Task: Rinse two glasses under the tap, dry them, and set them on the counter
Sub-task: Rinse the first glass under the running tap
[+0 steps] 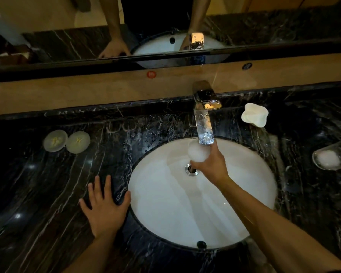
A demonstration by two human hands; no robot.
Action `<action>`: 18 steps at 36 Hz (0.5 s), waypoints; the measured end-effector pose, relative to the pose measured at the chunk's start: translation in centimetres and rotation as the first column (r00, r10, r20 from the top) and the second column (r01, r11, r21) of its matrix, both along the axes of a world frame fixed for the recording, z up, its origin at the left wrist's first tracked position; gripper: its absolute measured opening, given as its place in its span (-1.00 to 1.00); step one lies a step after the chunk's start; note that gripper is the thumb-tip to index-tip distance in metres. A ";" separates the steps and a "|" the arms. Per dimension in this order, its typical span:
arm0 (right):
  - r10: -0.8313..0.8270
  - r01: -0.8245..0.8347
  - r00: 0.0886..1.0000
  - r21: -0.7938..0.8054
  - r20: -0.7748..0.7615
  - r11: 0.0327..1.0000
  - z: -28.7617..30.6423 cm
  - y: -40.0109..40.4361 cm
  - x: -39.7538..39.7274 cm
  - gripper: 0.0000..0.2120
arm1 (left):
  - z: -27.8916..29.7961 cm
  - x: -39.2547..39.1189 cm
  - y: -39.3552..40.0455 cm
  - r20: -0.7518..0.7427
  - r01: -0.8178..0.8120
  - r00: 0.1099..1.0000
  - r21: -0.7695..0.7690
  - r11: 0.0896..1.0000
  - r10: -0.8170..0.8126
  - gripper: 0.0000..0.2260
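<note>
Glass (199, 142) is gripped in your right hand (211, 166) and tilted up under the tap (206, 99) so running water fills it over the sink (161, 213), while your left hand (103, 207) rests flat, fingers spread, on the counter (47, 184) for support.

glass (204, 129): mouth hidden under tap (207, 97) | right hand (211, 164): fingers round glass base blurred, grip unclear | second glass (331, 157), right of tap: cut by frame edge | both forearms cut off at bottom edge
</note>
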State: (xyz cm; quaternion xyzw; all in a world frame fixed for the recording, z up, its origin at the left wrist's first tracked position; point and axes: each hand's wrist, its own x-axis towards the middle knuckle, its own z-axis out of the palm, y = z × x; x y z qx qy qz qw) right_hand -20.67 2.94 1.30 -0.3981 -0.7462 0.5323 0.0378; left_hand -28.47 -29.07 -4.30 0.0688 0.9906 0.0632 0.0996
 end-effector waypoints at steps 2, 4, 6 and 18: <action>0.003 -0.003 1.000 0.044 0.017 0.999 -0.1 0.5 0.1 -0.25 | 0.0 0.0 0.0 0.001 0.001 1.000 -0.002 1.000 -0.001 -0.23; 0.029 -0.033 0.998 0.081 0.054 0.996 -0.1 1.1 0.1 -0.22 | -0.1 0.0 0.0 -0.001 0.001 1.000 -0.001 1.000 -0.001 -0.23; 0.059 -0.069 0.992 0.089 0.115 0.994 0.0 1.6 0.2 -0.18 | 0.0 0.0 0.0 -0.006 -0.002 1.000 0.006 1.000 0.002 -0.23; 0.274 -0.369 0.731 0.025 0.625 0.929 0.6 3.2 1.3 -0.16 | 0.0 0.1 0.0 -0.027 0.000 1.000 0.030 1.000 0.000 -0.24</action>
